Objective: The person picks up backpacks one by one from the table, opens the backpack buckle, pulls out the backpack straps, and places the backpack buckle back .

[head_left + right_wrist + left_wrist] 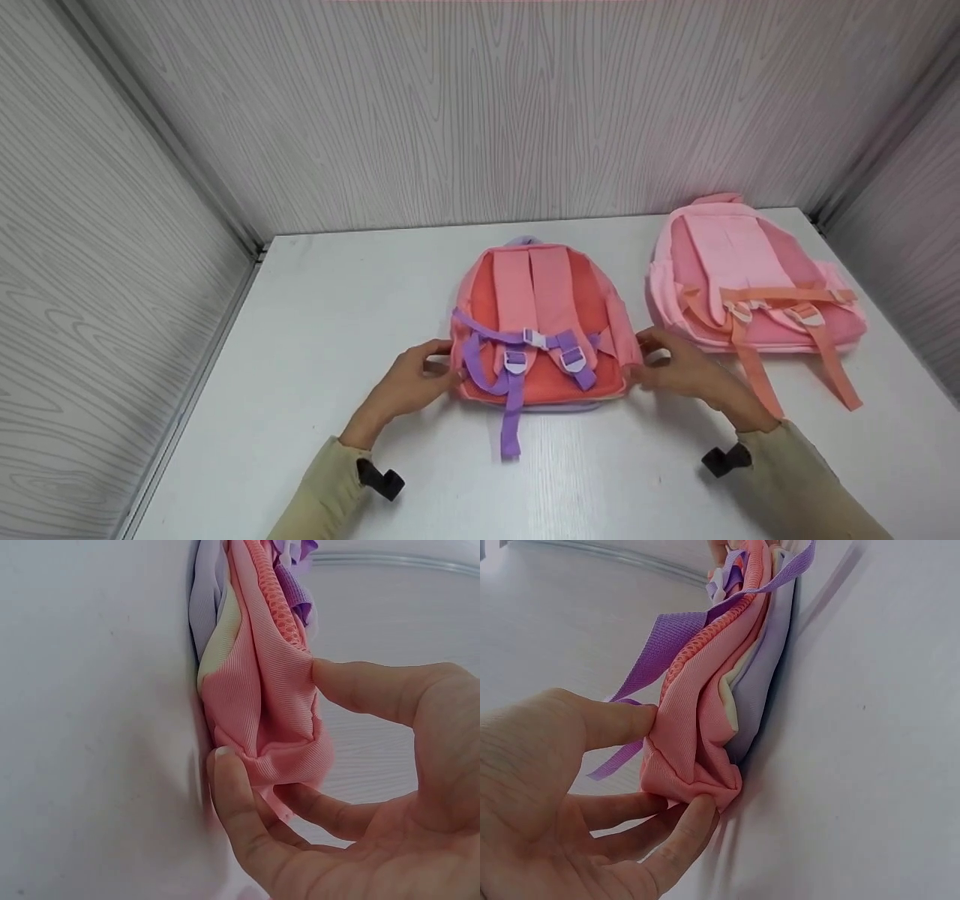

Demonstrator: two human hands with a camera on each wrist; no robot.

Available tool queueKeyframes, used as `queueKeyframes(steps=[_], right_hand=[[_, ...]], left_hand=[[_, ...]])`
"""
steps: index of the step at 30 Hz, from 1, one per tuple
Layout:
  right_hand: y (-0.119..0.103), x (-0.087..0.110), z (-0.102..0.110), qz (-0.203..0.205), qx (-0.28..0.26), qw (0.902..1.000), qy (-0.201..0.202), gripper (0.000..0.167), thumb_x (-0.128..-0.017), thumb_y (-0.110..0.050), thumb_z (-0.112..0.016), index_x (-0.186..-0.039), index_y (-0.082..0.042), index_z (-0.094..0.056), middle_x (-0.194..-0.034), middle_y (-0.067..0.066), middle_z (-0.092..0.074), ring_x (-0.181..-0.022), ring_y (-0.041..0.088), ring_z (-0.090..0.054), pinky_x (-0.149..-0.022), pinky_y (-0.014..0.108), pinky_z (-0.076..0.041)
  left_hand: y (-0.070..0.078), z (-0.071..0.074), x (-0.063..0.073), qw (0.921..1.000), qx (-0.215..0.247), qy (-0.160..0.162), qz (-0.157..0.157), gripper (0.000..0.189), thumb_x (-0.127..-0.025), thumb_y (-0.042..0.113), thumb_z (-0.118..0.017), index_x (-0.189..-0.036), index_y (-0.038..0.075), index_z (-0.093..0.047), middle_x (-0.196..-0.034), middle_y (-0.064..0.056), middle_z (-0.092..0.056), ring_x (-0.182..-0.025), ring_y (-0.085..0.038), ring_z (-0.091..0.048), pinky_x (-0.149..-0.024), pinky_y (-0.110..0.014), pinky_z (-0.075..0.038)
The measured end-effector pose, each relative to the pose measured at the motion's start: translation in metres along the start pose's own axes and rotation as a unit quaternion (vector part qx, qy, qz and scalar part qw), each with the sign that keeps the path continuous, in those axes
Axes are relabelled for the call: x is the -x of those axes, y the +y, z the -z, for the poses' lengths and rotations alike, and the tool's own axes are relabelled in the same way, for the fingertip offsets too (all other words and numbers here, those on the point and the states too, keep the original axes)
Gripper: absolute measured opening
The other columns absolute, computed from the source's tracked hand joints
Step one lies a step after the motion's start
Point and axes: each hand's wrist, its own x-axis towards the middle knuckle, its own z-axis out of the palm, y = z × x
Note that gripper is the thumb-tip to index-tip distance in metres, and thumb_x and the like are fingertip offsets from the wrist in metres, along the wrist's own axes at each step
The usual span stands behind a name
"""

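A small coral-pink backpack with purple straps and white buckles lies on the table, its shoulder-strap side facing up. My left hand grips its left side low down. In the left wrist view, the thumb presses the coral edge while the curled fingers hold the side fabric. On the opposite side, my right hand grips the lower right edge. Its thumb and curled fingers pinch the pink side fabric in the right wrist view. Lavender and cream fabric shows beneath the pink; the underside is hidden.
To the right lies a second, light pink backpack with orange straps, two of them trailing toward my right forearm. The white table meets grey wood-grain panels at the back and on both sides.
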Motion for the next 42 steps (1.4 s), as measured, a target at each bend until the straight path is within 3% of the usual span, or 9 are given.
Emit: queueKeyframes(steps=[6, 11, 14, 17, 20, 22, 26, 33, 42], right_hand=[[-0.001, 0.003, 0.004, -0.005, 0.019, 0.9998, 0.010, 0.068, -0.095, -0.042, -0.080, -0.145, -0.003, -0.053, -0.137, 0.018, -0.061, -0.113, 0.030, -0.066, -0.092, 0.040, -0.061], [-0.011, 0.004, 0.007, 0.012, 0.037, 0.9971, 0.065, 0.061, -0.097, -0.041, -0.079, -0.141, -0.004, -0.057, -0.137, 0.020, -0.063, -0.119, 0.037, -0.065, -0.094, 0.047, -0.062], [-0.019, 0.000, 0.003, 0.065, 0.043, 0.9881, 0.132, 0.053, -0.097, -0.031, -0.080, -0.136, -0.001, -0.060, -0.134, 0.021, -0.065, -0.118, 0.038, -0.066, -0.098, 0.053, -0.059], [-0.028, -0.008, -0.005, 0.152, 0.052, 0.9669, 0.198, 0.043, -0.095, -0.018, -0.083, -0.130, -0.001, -0.066, -0.126, 0.018, -0.069, -0.111, 0.035, -0.068, -0.098, 0.049, -0.059], [-0.040, -0.018, -0.013, 0.222, 0.052, 0.9515, 0.207, 0.036, -0.093, -0.007, -0.083, -0.125, -0.002, -0.070, -0.121, 0.018, -0.072, -0.108, 0.035, -0.070, -0.097, 0.050, -0.059], [-0.048, -0.024, -0.019, 0.238, 0.050, 0.9520, 0.185, 0.035, -0.093, -0.008, -0.083, -0.126, -0.003, -0.071, -0.121, 0.017, -0.073, -0.107, 0.034, -0.070, -0.097, 0.050, -0.059], [-0.056, -0.034, -0.029, 0.250, 0.051, 0.9554, 0.149, 0.035, -0.095, -0.010, -0.082, -0.127, 0.000, -0.070, -0.123, 0.020, -0.072, -0.108, 0.037, -0.069, -0.096, 0.059, -0.058], [-0.062, -0.044, -0.039, 0.246, 0.076, 0.9589, 0.119, 0.036, -0.097, -0.014, -0.080, -0.127, 0.002, -0.069, -0.123, 0.020, -0.071, -0.110, 0.039, -0.069, -0.098, 0.058, -0.058], [-0.060, -0.056, -0.058, 0.268, 0.087, 0.9533, 0.109, 0.036, -0.094, -0.012, -0.082, -0.125, 0.004, -0.070, -0.116, 0.019, -0.073, -0.100, 0.036, -0.069, -0.088, 0.054, -0.059]], left_hand=[[0.004, 0.002, 0.003, 0.9999, 0.002, -0.005, -0.016, 0.056, -0.102, 0.032, -0.072, -0.151, 0.008, -0.058, -0.151, -0.016, -0.060, -0.127, -0.033, -0.067, -0.101, -0.049, -0.058], [0.017, 0.007, 0.009, 0.9976, -0.016, 0.039, -0.055, 0.050, -0.102, 0.016, -0.071, -0.149, 0.005, -0.058, -0.149, -0.017, -0.061, -0.126, -0.034, -0.066, -0.106, -0.052, -0.055], [0.031, 0.006, 0.009, 0.9887, -0.047, 0.088, -0.112, 0.046, -0.100, 0.010, -0.072, -0.144, 0.003, -0.061, -0.144, -0.018, -0.064, -0.123, -0.037, -0.066, -0.105, -0.054, -0.054], [0.048, 0.000, 0.005, 0.9746, -0.063, 0.121, -0.178, 0.043, -0.098, 0.008, -0.075, -0.139, 0.001, -0.063, -0.138, -0.018, -0.068, -0.121, -0.039, -0.066, -0.103, -0.054, -0.056], [0.067, -0.009, -0.004, 0.9652, -0.070, 0.122, -0.221, 0.042, -0.097, 0.009, -0.077, -0.137, 0.001, -0.064, -0.133, -0.015, -0.069, -0.120, -0.037, -0.066, -0.103, -0.053, -0.056], [0.078, -0.016, -0.011, 0.9624, -0.078, 0.112, -0.235, 0.042, -0.098, 0.012, -0.077, -0.137, 0.001, -0.064, -0.132, -0.014, -0.069, -0.121, -0.034, -0.066, -0.105, -0.052, -0.055], [0.089, -0.027, -0.026, 0.9646, -0.085, 0.091, -0.232, 0.044, -0.101, 0.016, -0.075, -0.140, 0.001, -0.062, -0.134, -0.015, -0.068, -0.126, -0.036, -0.063, -0.110, -0.051, -0.052], [0.087, -0.037, -0.041, 0.9752, -0.080, 0.080, -0.191, 0.045, -0.101, 0.016, -0.075, -0.142, 0.002, -0.062, -0.139, -0.017, -0.066, -0.126, -0.037, -0.062, -0.107, -0.049, -0.054], [0.081, -0.061, -0.046, 0.9706, -0.145, 0.081, -0.174, 0.046, -0.100, 0.019, -0.075, -0.142, 0.006, -0.062, -0.139, -0.013, -0.067, -0.126, -0.029, -0.066, -0.107, -0.042, -0.055]])
